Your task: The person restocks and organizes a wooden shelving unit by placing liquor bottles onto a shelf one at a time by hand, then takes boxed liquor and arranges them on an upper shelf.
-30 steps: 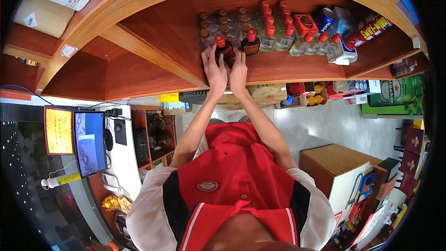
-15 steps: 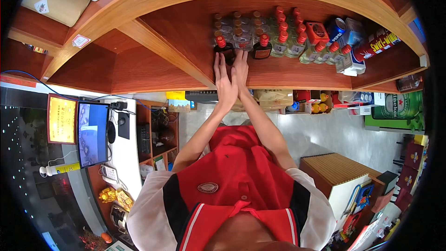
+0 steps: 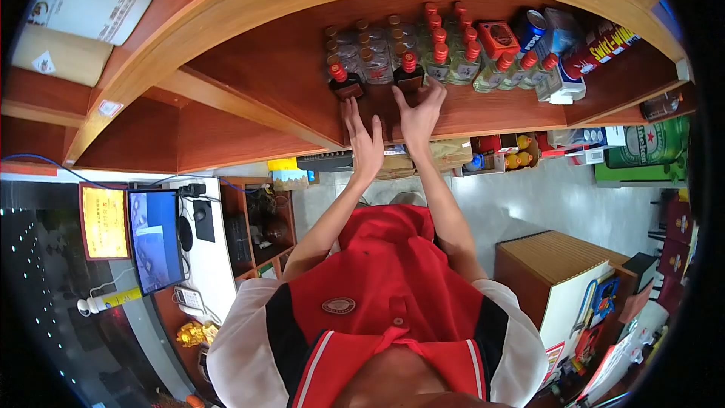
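Observation:
Two small dark bottles with red caps stand at the front of a wooden shelf, one on the left (image 3: 347, 85) and one on the right (image 3: 408, 74). My left hand (image 3: 365, 145) is just in front of the left dark bottle, fingers stretched out and thumb apart; I cannot tell whether its fingertips touch the glass. Close to the base of the right dark bottle, my right hand (image 3: 420, 119) has its thumb and fingers spread, holding nothing. Clear bottles with amber-brown caps (image 3: 375, 68) stand in rows behind the dark ones. Red-capped clear bottles (image 3: 464, 68) are to their right.
Farther right on the shelf are a red box (image 3: 498, 38), a blue can (image 3: 532, 29) and a red Swirl-Wind tube (image 3: 596, 53). A wooden divider (image 3: 249, 106) bounds the left side. Below is a counter with a monitor (image 3: 156, 242).
My right hand has moved right, away from my left hand and the left dark bottle, to the right dark bottle. My left hand has drawn back slightly. The view has shifted.

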A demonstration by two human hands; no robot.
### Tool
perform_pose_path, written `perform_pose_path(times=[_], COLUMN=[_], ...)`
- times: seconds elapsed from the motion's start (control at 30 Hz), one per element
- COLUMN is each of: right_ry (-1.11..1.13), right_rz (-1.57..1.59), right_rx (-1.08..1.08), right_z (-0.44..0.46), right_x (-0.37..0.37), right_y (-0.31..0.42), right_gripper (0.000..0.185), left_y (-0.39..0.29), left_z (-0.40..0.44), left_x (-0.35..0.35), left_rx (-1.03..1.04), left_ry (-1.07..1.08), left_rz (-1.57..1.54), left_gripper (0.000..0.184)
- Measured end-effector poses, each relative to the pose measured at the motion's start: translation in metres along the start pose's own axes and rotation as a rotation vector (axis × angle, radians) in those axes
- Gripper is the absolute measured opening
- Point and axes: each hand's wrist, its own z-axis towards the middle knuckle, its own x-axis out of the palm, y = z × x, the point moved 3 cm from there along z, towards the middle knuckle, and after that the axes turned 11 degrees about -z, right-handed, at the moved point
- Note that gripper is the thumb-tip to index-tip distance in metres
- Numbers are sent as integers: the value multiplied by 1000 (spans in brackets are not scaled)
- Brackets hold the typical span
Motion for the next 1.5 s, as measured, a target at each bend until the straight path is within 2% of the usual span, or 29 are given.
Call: perform_pose_path(times=[0.27,0.53,0.67,0.83,0.93,1.1,1.17,1.23,1.27,1.37,1.5], right_ry=[37,163,166,268,245,118,224,150,160,168,21], right_rz=[19,4,85,65,31,123,5,-14,-8,-209,-356], right_rx=[-34,10,-13,44,20,-78,28,-58,-57,-86,-150], right_z=[6,0,-3,-10,-13,-16,-23,-33,-37,-54,-71], right_x=[10,23,31,45,51,25,11,-9,-24,-62,-101], right_y=[-10,0,14,18,15,10,-1,-15,-18,-39,-56], right_gripper=[73,62,62,68,68,64,60,53,44,38,35], left_y=[-4,-4,0,-4,-3,0,2,-1,0,-5,-6], left_z=[1,5,5,5,5,3,2,1,-1,-3,-7], left_x=[5,8,8,9,8,11,13,11,11,9,10], left_rx=[-23,-77,-57,-7,-28,-4,9,22,7,13,104], left_ry=[8,-131,-147,-171,-131,-140,-173,-165,-172,-128,-13], left_rz=[56,-143,-47,48,51,33,-7,-12,-19,-6,137], left_gripper=[72,63,62,65,67,69,67,63,59,49,38])
